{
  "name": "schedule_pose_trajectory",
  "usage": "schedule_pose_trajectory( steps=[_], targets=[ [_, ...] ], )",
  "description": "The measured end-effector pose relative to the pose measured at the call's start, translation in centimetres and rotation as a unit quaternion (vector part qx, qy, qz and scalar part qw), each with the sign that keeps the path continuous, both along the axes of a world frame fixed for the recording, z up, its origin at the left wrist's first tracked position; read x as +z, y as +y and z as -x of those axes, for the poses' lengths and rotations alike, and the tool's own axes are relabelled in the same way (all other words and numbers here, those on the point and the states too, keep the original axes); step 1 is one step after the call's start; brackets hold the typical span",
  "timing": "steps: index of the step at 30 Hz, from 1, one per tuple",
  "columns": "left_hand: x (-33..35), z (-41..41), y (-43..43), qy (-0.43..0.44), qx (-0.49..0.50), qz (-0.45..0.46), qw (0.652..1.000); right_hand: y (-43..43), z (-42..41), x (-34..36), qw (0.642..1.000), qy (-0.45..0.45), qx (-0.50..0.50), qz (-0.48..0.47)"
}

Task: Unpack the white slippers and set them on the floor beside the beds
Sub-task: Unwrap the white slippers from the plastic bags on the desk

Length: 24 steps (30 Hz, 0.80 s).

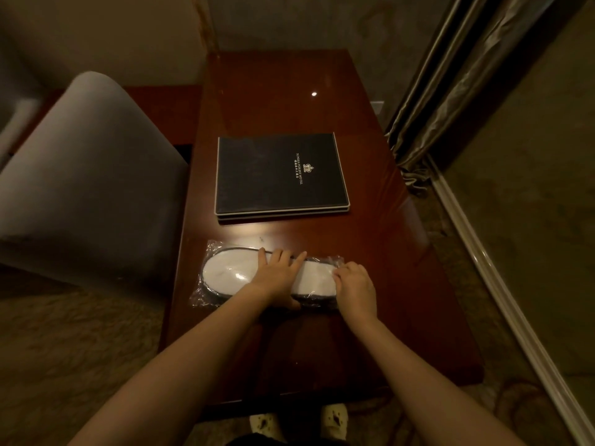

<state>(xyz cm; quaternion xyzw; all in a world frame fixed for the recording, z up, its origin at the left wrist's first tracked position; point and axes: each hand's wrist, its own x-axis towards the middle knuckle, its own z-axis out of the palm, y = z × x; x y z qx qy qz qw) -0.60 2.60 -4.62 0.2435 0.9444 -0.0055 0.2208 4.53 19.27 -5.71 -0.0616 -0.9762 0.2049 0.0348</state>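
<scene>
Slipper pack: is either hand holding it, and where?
Right hand pinches the slipper pack at its right end; left hand presses flat across the middle.

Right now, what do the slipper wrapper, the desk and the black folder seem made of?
The wrapper: thin clear plastic, glossy; it crinkles and glints. The desk: reddish wood or veneer, lacquered; a light reflects in it. The folder: matte black, perhaps leatherette; unclear.
</scene>
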Motion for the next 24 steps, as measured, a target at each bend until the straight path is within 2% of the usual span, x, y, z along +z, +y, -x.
schedule_pose_trajectory(
  steps=[3,7,10,14,16,18,20,21,22,24],
  targets=[
    [0.3,-0.5,0.4,0.009,0.006,0.007,1.000,0.1,-0.1,0.1,1.000,0.012,-0.001,0.029],
    [0.8,-1.0,0.0,0.031,0.025,-0.028,0.999,0.3,-0.4,1.1,0.997,0.047,0.013,0.068],
    [1.6,-1.2,-0.6,0.045,0.054,-0.082,0.994,0.7,-0.1,3.0,0.983,0.098,-0.040,0.147],
    [3.5,-1.1,-1.6,0.110,0.082,-0.167,0.976,2.5,1.4,5.7,0.935,0.158,-0.155,0.276],
    [4.7,-0.7,-1.8,0.128,0.078,-0.201,0.968,3.4,2.3,6.3,0.907,0.126,-0.186,0.357],
    [5.8,-0.4,-1.7,0.129,0.075,-0.209,0.967,3.8,3.0,6.6,0.855,0.072,-0.221,0.464],
    [6.4,-0.3,-1.7,0.132,0.081,-0.210,0.965,4.3,3.4,6.9,0.828,0.023,-0.235,0.509],
    [6.6,-0.4,-1.9,0.136,0.090,-0.211,0.964,4.4,3.4,7.2,0.828,0.014,-0.232,0.510],
    [6.8,-0.5,-2.1,0.139,0.101,-0.212,0.962,4.6,3.4,7.6,0.843,0.022,-0.224,0.489],
    [7.0,-0.6,-2.6,0.139,0.122,-0.211,0.960,4.6,2.8,8.9,0.904,0.095,-0.165,0.381]
  ],
)
